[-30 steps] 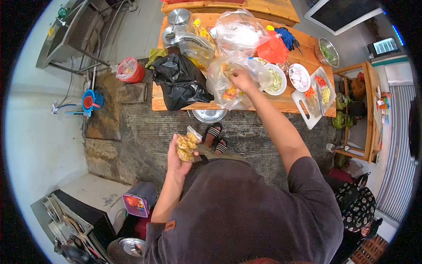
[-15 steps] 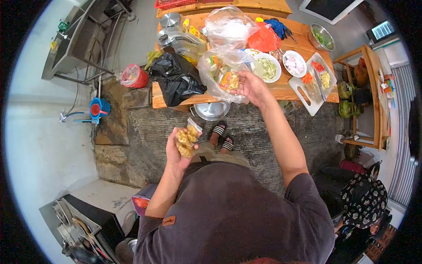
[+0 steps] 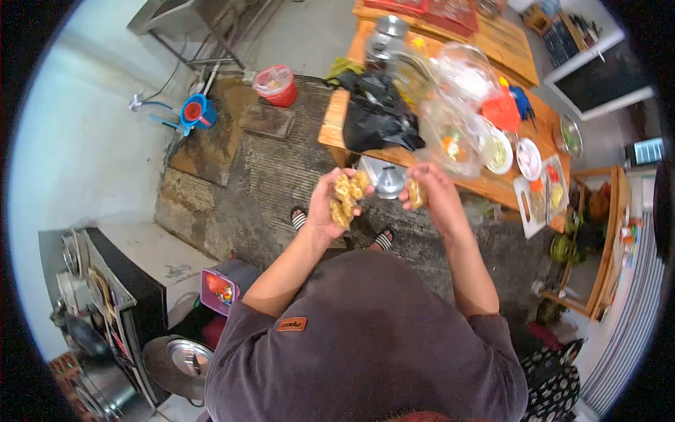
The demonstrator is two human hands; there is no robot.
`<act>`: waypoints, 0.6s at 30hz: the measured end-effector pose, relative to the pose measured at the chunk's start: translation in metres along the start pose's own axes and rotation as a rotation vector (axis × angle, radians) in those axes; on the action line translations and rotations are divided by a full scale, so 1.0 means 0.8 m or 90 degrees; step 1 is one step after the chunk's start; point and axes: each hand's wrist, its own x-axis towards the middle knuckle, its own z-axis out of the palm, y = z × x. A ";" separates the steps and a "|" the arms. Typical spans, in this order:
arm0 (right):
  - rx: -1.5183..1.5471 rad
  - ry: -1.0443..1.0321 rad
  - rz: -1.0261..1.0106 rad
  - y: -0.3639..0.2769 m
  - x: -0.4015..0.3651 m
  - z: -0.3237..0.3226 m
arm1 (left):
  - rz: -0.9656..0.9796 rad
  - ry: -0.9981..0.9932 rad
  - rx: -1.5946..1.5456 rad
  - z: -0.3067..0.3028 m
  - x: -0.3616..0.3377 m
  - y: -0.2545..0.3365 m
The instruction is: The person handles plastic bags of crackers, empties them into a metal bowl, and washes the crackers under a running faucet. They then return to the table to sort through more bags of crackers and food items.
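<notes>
My left hand (image 3: 329, 209) is wrapped round small clear bags of yellow-brown food (image 3: 346, 199), held over the floor in front of me. To its right, my right hand (image 3: 432, 193) grips another small packet (image 3: 418, 193) with similar yellowish contents. Both hands are short of the table's near edge and apart from each other. Beyond my right hand, an open clear plastic bag (image 3: 450, 119) with orange and green pieces in it lies on the wooden table (image 3: 336, 116). A black plastic bag (image 3: 380, 116) is beside it.
Bowls, a white cutting board (image 3: 524, 204) and a red bag (image 3: 500, 111) are on the table's right part. A metal pot (image 3: 387, 177) is at its near edge, lower down. A red basket (image 3: 276, 88) and blue bucket (image 3: 199, 111) stand left. A person's patterned clothing (image 3: 552, 383) shows lower right.
My right hand has left the large clear bag with a small packet and come near my left hand. The view has turned, and the table now appears farther right.
</notes>
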 end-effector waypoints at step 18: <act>-0.169 -0.166 0.037 0.054 0.237 0.466 | 0.134 0.095 0.030 -0.208 -0.067 0.391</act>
